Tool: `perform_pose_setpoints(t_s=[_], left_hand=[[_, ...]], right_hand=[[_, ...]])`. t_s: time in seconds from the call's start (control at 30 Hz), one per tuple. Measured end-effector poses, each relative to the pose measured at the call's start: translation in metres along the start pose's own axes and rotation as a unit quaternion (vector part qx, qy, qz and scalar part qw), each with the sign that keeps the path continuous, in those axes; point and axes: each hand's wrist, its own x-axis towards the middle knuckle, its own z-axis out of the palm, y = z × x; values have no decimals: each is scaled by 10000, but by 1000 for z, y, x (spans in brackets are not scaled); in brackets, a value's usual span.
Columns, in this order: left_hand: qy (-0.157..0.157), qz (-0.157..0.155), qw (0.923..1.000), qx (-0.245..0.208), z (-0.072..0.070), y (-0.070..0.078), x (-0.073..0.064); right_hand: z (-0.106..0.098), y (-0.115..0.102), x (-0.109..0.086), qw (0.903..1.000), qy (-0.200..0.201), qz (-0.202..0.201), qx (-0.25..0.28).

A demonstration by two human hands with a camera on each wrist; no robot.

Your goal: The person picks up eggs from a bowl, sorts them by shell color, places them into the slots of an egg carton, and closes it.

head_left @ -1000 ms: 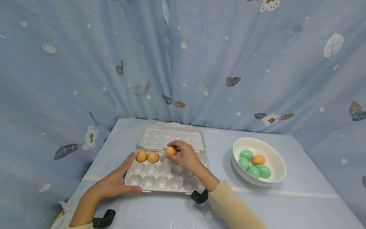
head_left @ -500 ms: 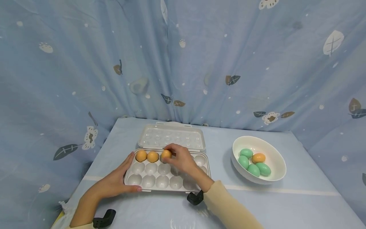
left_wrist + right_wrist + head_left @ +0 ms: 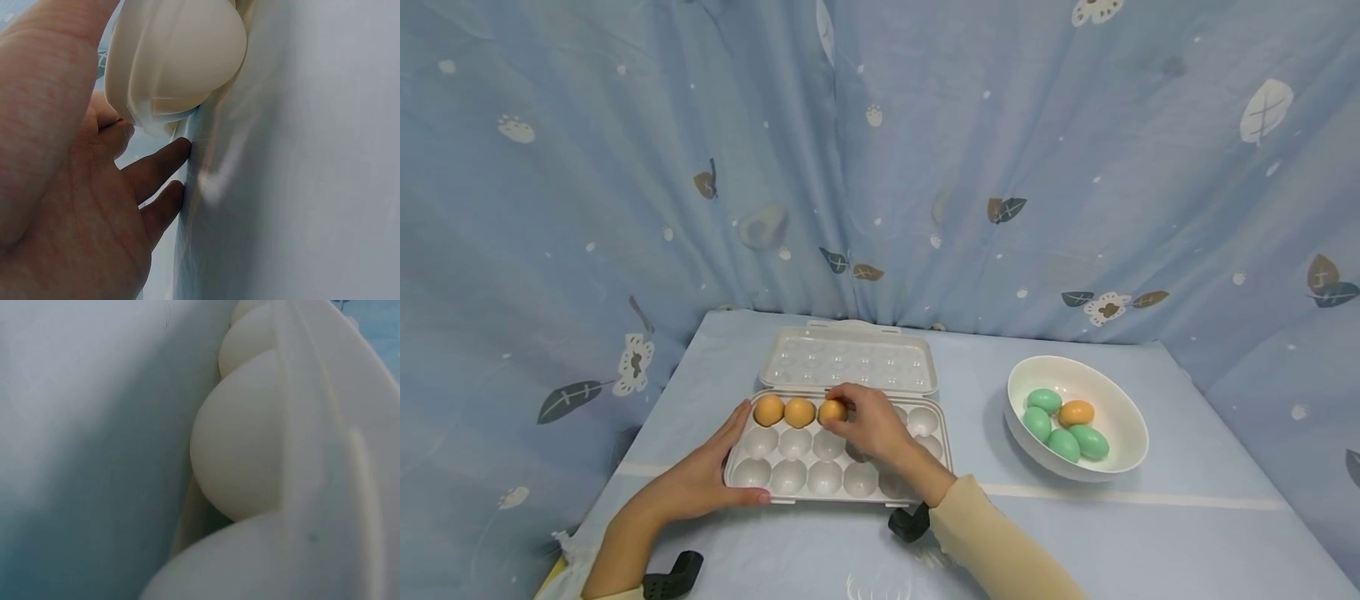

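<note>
A white plastic egg carton [image 3: 790,477] lies open on the table, its lid [image 3: 850,358] folded back toward the curtain. My left hand [image 3: 692,475] holds the carton's left end, fingers along the side and thumb at the front edge; the left wrist view shows its lower fingers spread beside the carton. Two orange eggs [image 3: 784,412] sit in the back row's first cups. At the third cup, my right hand [image 3: 876,425] pinches another orange egg [image 3: 832,412] between thumb and fingers. In the right wrist view only the carton's outer wall [image 3: 240,434] shows; that hand is hidden.
To the right stands a white bowl [image 3: 1123,417] with several green eggs [image 3: 1088,442] and one orange egg [image 3: 1077,412]. Behind the table [image 3: 1195,533] hangs a blue patterned curtain [image 3: 925,150].
My right hand has moved left and lowered its orange egg from above the back row into the third cup. My left hand stays at the carton's end.
</note>
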Motion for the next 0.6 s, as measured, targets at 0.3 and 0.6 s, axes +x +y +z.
perform_pose_setpoints(t_s=[0.3,0.6], left_hand=[[2,62,10000,72,0,0,-1],[-70,21,10000,-12,-3,3,-2]], right_hand=[[-19,2,-9,9999,52,-101,44],[-56,9,-15,9994,324,-141,-11]])
